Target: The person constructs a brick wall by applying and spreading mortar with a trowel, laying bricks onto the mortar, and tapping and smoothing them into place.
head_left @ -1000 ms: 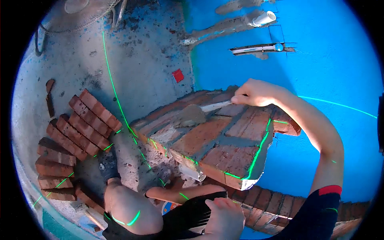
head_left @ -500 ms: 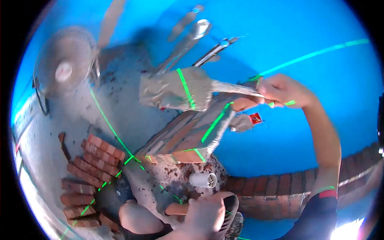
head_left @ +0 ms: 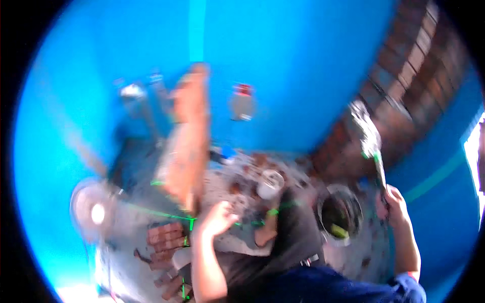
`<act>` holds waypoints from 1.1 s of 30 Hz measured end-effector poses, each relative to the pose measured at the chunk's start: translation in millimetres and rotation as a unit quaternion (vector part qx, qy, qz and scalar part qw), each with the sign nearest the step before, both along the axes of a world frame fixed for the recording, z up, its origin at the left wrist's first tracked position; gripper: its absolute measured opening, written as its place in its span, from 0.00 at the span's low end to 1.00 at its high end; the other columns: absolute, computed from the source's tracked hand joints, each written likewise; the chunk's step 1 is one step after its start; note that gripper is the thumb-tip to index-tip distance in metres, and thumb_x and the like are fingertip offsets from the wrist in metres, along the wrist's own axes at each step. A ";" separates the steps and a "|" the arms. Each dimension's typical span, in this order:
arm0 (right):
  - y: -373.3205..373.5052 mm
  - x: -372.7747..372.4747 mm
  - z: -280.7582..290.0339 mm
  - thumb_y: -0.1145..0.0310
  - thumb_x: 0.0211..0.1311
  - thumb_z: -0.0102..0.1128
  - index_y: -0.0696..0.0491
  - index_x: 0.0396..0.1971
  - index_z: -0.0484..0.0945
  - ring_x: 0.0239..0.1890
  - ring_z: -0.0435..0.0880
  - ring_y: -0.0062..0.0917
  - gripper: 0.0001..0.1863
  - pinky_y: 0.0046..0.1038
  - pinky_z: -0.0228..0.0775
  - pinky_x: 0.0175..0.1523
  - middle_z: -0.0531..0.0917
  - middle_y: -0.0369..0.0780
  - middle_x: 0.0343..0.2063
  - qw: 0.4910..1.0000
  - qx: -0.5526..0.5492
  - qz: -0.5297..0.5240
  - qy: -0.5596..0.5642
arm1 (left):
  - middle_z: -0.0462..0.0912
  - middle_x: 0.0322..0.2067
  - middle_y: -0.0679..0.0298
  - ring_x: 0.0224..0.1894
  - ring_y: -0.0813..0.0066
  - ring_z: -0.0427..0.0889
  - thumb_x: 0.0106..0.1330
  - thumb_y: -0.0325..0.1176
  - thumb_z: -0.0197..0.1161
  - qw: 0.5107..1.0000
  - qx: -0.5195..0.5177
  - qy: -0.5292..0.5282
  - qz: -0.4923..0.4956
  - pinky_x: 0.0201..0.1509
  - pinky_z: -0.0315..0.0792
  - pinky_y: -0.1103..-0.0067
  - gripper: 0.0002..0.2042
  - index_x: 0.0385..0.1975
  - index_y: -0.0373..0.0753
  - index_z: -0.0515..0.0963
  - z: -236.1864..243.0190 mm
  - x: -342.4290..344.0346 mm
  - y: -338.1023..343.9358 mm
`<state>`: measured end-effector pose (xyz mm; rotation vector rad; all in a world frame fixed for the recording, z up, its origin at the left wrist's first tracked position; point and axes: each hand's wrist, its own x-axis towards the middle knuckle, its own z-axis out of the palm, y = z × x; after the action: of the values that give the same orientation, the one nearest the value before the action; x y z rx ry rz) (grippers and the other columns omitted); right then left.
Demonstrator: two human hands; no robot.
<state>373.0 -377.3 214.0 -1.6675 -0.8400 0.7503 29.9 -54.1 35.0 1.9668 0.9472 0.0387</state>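
At the right, my right hand (head_left: 395, 206) is closed round the handle of a trowel (head_left: 368, 132), its blade smeared with grey mortar and pointing up and away. A bucket (head_left: 358, 232) with dark contents and a yellow-green thing in it stands left of that hand. My left hand (head_left: 218, 218) is held in front of me, beside the near end of a short brick wall (head_left: 189, 151); motion smears its fingers. A white cup-shaped container (head_left: 270, 184) stands beyond my legs, on the mortar-spattered floor.
Several loose bricks (head_left: 164, 242) lie near the left of my legs. A round fan (head_left: 95, 209) stands farther left. A long brick wall (head_left: 399, 96) runs along the right. A small bag-like thing with a red top (head_left: 242, 103) shows against the blue beyond the short wall.
My view has turned to the right. The trowel has come away from above the short brick wall to beside the bucket. My left hand has lifted from near my legs.
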 end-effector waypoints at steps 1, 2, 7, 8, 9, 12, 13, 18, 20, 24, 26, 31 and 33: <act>-21.0 -4.7 -3.9 0.51 0.69 0.54 0.52 0.29 0.72 0.12 0.63 0.15 0.18 0.21 0.52 0.16 0.70 0.31 0.14 0.991 -0.004 -0.120 0.056 | 0.84 0.44 0.53 0.47 0.62 0.83 0.56 0.39 0.72 1.000 0.005 -0.003 0.010 0.50 0.77 0.68 0.25 0.51 0.33 0.75 -25.2 8.9 4.1; -43.7 12.8 -28.1 0.53 0.71 0.53 0.50 0.30 0.72 0.13 0.63 0.14 0.16 0.20 0.52 0.18 0.69 0.30 0.14 0.990 -0.004 -0.125 0.070 | 0.84 0.43 0.54 0.45 0.65 0.83 0.55 0.37 0.74 0.999 0.010 0.001 0.031 0.48 0.78 0.69 0.26 0.52 0.33 0.75 -52.7 3.6 6.7; -144.1 48.7 -88.4 0.55 0.72 0.52 0.52 0.29 0.70 0.21 0.67 0.13 0.17 0.21 0.58 0.25 0.69 0.30 0.19 0.971 -0.111 -0.201 -0.070 | 0.83 0.40 0.53 0.41 0.67 0.82 0.59 0.33 0.70 0.997 0.033 0.072 -0.004 0.48 0.77 0.71 0.25 0.54 0.31 0.72 -79.4 28.2 18.1; -172.3 59.3 -115.7 0.56 0.72 0.53 0.53 0.28 0.69 0.21 0.69 0.14 0.17 0.21 0.60 0.26 0.70 0.31 0.19 0.964 -0.133 -0.197 -0.122 | 0.82 0.40 0.54 0.42 0.67 0.82 0.60 0.32 0.69 0.997 0.024 0.078 -0.007 0.49 0.77 0.71 0.24 0.55 0.31 0.72 -87.6 37.9 13.2; -191.4 62.4 -135.2 0.58 0.71 0.55 0.53 0.29 0.69 0.23 0.71 0.12 0.15 0.22 0.63 0.28 0.71 0.32 0.20 0.955 -0.163 -0.232 -0.083 | 0.82 0.42 0.53 0.43 0.67 0.81 0.61 0.30 0.67 0.997 0.021 0.077 -0.011 0.50 0.76 0.72 0.23 0.56 0.31 0.71 -98.6 40.9 7.6; -239.6 76.6 -196.1 0.65 0.64 0.61 0.56 0.36 0.73 0.29 0.80 0.32 0.11 0.31 0.71 0.36 0.78 0.42 0.27 0.914 -0.225 -0.252 -0.225 | 0.81 0.44 0.51 0.45 0.67 0.81 0.62 0.30 0.67 0.996 0.004 0.089 0.015 0.52 0.75 0.73 0.23 0.55 0.29 0.71 -111.9 30.6 -12.2; -257.3 84.1 -222.3 0.67 0.62 0.62 0.56 0.38 0.74 0.32 0.80 0.37 0.11 0.34 0.72 0.38 0.78 0.45 0.30 0.904 -0.236 -0.238 -0.266 | 0.81 0.44 0.51 0.46 0.67 0.81 0.62 0.28 0.66 0.997 -0.015 0.073 0.029 0.53 0.75 0.73 0.21 0.54 0.29 0.72 -116.5 24.2 -16.3; -271.2 115.6 -288.5 0.69 0.57 0.64 0.53 0.40 0.74 0.40 0.80 0.46 0.12 0.41 0.73 0.41 0.78 0.45 0.38 0.868 -0.304 -0.206 -0.334 | 0.81 0.44 0.56 0.49 0.70 0.80 0.65 0.22 0.62 0.997 0.005 0.000 0.081 0.58 0.72 0.75 0.15 0.51 0.30 0.74 -97.3 -1.1 -36.1; -272.5 128.0 -310.3 0.70 0.59 0.62 0.53 0.42 0.74 0.42 0.79 0.49 0.12 0.42 0.74 0.43 0.78 0.46 0.37 0.857 -0.339 -0.185 -0.341 | 0.81 0.45 0.57 0.51 0.70 0.79 0.66 0.23 0.61 0.989 0.027 -0.043 0.142 0.60 0.71 0.75 0.14 0.51 0.29 0.74 -61.5 -14.6 -43.6; -348.0 124.5 -358.3 0.62 0.69 0.51 0.54 0.54 0.74 0.51 0.79 0.40 0.19 0.37 0.72 0.55 0.81 0.45 0.49 0.867 -0.390 -0.227 -0.212 | 0.83 0.42 0.59 0.43 0.71 0.83 0.69 0.28 0.60 0.925 0.140 -0.118 0.332 0.49 0.76 0.77 0.10 0.46 0.30 0.78 5.7 -46.2 -67.1; -345.3 108.0 -320.7 0.54 0.70 0.50 0.55 0.58 0.73 0.50 0.80 0.34 0.24 0.33 0.72 0.56 0.81 0.44 0.50 0.877 -0.394 -0.274 0.013 | 0.84 0.38 0.60 0.37 0.73 0.83 0.68 0.28 0.60 0.870 0.229 -0.200 0.388 0.42 0.77 0.78 0.09 0.43 0.30 0.79 2.5 -107.5 -70.6; -449.7 133.5 -374.8 0.63 0.72 0.50 0.64 0.59 0.65 0.60 0.70 0.40 0.24 0.37 0.61 0.64 0.73 0.51 0.56 0.828 -0.472 -0.211 -0.218 | 0.74 0.16 0.71 0.19 0.83 0.69 0.67 0.39 0.65 0.737 0.188 -0.097 0.642 0.25 0.62 0.84 0.14 0.21 0.38 0.77 -37.4 -197.9 -109.2; -378.3 128.0 -373.2 0.62 0.72 0.50 0.62 0.56 0.66 0.56 0.69 0.38 0.22 0.36 0.60 0.60 0.72 0.49 0.53 0.841 -0.462 -0.223 -0.170 | 0.75 0.16 0.70 0.20 0.83 0.69 0.66 0.38 0.64 0.745 0.220 0.005 0.630 0.26 0.63 0.81 0.16 0.17 0.37 0.76 -91.5 -254.4 -140.1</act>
<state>501.0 -755.6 -159.2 -2.8024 -0.2483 0.5479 -224.5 -194.2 -56.5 1.3030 2.2599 1.0957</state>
